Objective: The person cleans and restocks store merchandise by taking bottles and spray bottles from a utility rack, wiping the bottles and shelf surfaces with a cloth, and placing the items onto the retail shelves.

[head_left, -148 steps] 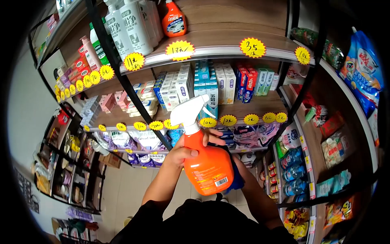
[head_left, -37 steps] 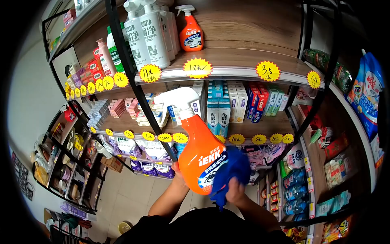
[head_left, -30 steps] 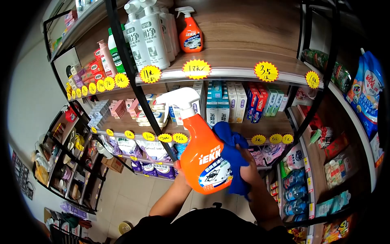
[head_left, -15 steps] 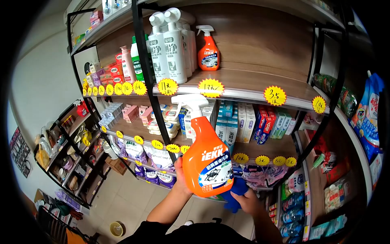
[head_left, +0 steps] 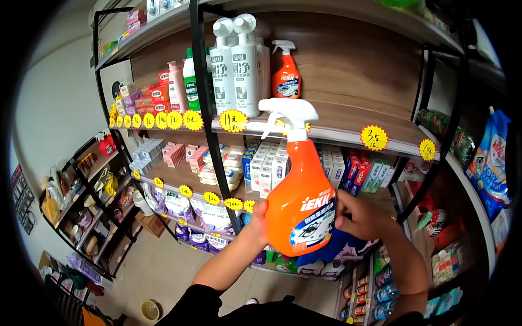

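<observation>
An orange spray bottle [head_left: 304, 204] with a white trigger head stands nearly upright in front of the shelves, its printed label facing me. My left hand [head_left: 261, 224] is closed round its lower left side, with some fingers hidden behind it. My right hand [head_left: 365, 217] is at the bottle's right side, fingers bent, with a blue cloth [head_left: 338, 244] bunched beneath it and partly behind the bottle. On the upper shelf [head_left: 348, 111], a smaller-looking orange spray bottle [head_left: 286, 76] stands beside white pump bottles [head_left: 244, 79].
Boxed goods [head_left: 266, 168] line the middle shelf below yellow price tags [head_left: 374, 138]. A black upright post [head_left: 204, 81] rises left of centre. Bagged goods [head_left: 492, 157] are on the right-hand shelving. A round bin [head_left: 150, 309] sits on the tiled floor [head_left: 185, 271].
The held bottle has moved right and slightly up in view. My right hand has risen from below the bottle to its right side, with the cloth. The shelves have shifted in view.
</observation>
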Tool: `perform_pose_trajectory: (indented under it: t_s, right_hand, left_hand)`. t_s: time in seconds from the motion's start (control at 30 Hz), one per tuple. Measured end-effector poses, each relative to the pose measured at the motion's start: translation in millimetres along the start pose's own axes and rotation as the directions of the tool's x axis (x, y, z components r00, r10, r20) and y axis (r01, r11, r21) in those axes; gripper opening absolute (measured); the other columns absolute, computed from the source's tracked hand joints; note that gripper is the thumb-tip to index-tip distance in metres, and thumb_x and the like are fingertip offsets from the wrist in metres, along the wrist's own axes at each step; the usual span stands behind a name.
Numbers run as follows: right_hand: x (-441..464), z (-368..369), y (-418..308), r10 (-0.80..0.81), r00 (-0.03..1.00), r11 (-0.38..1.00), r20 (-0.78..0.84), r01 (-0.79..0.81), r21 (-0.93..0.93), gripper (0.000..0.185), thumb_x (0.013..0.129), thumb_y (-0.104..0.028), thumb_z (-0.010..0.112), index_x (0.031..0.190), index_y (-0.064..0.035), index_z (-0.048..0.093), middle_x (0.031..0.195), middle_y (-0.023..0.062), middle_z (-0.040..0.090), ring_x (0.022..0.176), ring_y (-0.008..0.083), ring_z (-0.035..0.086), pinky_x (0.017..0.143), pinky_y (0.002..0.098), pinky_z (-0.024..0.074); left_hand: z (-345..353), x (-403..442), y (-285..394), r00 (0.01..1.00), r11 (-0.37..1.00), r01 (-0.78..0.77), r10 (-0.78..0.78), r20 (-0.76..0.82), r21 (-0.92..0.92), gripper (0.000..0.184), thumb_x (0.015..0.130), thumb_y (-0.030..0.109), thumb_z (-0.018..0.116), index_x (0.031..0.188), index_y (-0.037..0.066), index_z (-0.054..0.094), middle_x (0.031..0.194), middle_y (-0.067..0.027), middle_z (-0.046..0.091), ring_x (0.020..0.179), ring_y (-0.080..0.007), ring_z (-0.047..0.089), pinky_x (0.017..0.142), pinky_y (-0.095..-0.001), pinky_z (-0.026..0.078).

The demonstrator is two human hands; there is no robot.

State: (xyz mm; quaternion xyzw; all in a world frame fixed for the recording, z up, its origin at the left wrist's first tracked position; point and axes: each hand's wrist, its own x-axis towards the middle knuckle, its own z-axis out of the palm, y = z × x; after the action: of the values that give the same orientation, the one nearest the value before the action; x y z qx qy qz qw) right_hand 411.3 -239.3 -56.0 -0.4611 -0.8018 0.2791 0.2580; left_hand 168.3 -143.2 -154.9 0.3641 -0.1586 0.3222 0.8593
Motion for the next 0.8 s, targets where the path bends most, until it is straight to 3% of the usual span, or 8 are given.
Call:
perform_pose_trajectory:
  t_s: [0.07,0.27,0.33,0.4,0.6,0.67,0.7,0.8]
  right_hand:
    - [26,-2,7,-0.063,0.998,0.977,-0.007,0.063,0.202,0.069,0.093,-0.041,0.070,0.144,-0.0037,0.041,0.128,0.0116,0.062,0.114,0.0192,0.060,0.096,0.0362,0.0486]
    - [62,-30,-56,0.136,0.988,0.952,-0.078,-0.108,0.285,0.074,0.078,-0.019,0.086,0.142,-0.0049,0.049,0.131,0.0061,0.062,0.120,0.0171,0.056,0.106,0.0333,0.0419]
    - [69,-43,-78,0.148,0.978,0.961,-0.147,-0.107,0.255,0.091,0.057,-0.002,0.090,0.139,-0.0059,0.052,0.129,0.0045,0.062,0.120,0.0174,0.057,0.108,0.0340,0.0422]
    - [75,-49,-93,0.112,0.967,0.972,-0.227,-0.059,0.229,0.094,0.054,0.000,0.091,0.139,-0.0044,0.051,0.128,0.0052,0.063,0.120,0.0175,0.058,0.108,0.0341,0.0431]
    - [103,-77,-115,0.009,0.921,0.935,-0.390,0.130,0.329,0.089,0.060,-0.008,0.093,0.138,-0.0006,0.050,0.127,0.0073,0.064,0.116,0.0166,0.061,0.106,0.0334,0.0460]
    - [118,-95,-116,-0.038,0.899,0.954,-0.437,0.163,0.253,0.075,0.067,-0.012,0.091,0.132,0.0002,0.054,0.123,0.0085,0.065,0.110,0.0155,0.064,0.101,0.0313,0.0498]
    - [127,-106,-115,-0.012,0.892,0.961,-0.451,0.135,0.242,0.072,0.068,-0.012,0.091,0.129,-0.0003,0.055,0.119,0.0082,0.066,0.108,0.0156,0.064,0.099,0.0311,0.0502]
    - [161,-143,-93,-0.024,0.876,0.984,-0.481,0.105,0.141,0.063,0.069,-0.012,0.090,0.123,-0.0014,0.059,0.111,0.0080,0.065,0.101,0.0160,0.064,0.095,0.0303,0.0515]
  left_hand:
    - [0,13,17,1.000,0.999,0.002,-0.003,0.029,0.035,0.097,0.077,0.052,0.077,0.152,0.008,0.035,0.150,-0.0154,0.048,0.135,-0.0314,0.050,0.114,-0.0488,0.039]
    - [0,57,77,0.984,0.986,0.106,-0.123,0.132,0.130,0.097,0.078,0.049,0.078,0.153,0.007,0.034,0.152,-0.0145,0.045,0.136,-0.0290,0.049,0.114,-0.0459,0.040]
    - [20,73,99,0.962,0.969,0.149,-0.188,0.198,0.195,0.101,0.076,0.049,0.081,0.153,0.006,0.032,0.150,-0.0131,0.046,0.135,-0.0258,0.050,0.113,-0.0437,0.041]
    - [29,90,120,0.934,0.880,0.004,-0.173,0.313,0.476,0.102,0.074,0.048,0.083,0.151,0.004,0.033,0.144,-0.0116,0.050,0.132,-0.0228,0.051,0.111,-0.0412,0.042]
    - [32,132,168,0.981,0.843,-0.149,0.063,0.181,0.517,0.073,0.084,0.054,0.075,0.129,0.003,0.048,0.122,-0.0103,0.059,0.113,-0.0168,0.059,0.101,-0.0346,0.048]
    - [27,147,192,0.955,0.515,-0.210,0.289,0.062,0.831,0.056,0.094,0.045,0.068,0.126,0.002,0.052,0.106,-0.0067,0.064,0.095,-0.0135,0.062,0.086,-0.0303,0.051]
    - [25,154,198,0.956,0.515,-0.209,0.288,0.062,0.831,0.056,0.094,0.045,0.068,0.126,0.002,0.052,0.106,-0.0067,0.064,0.095,-0.0135,0.062,0.086,-0.0303,0.051]
    - [17,174,206,0.885,0.123,-0.160,0.457,0.087,0.979,0.040,0.103,0.042,0.055,0.123,0.007,0.059,0.108,-0.0028,0.064,0.099,-0.0104,0.059,0.082,-0.0256,0.049]
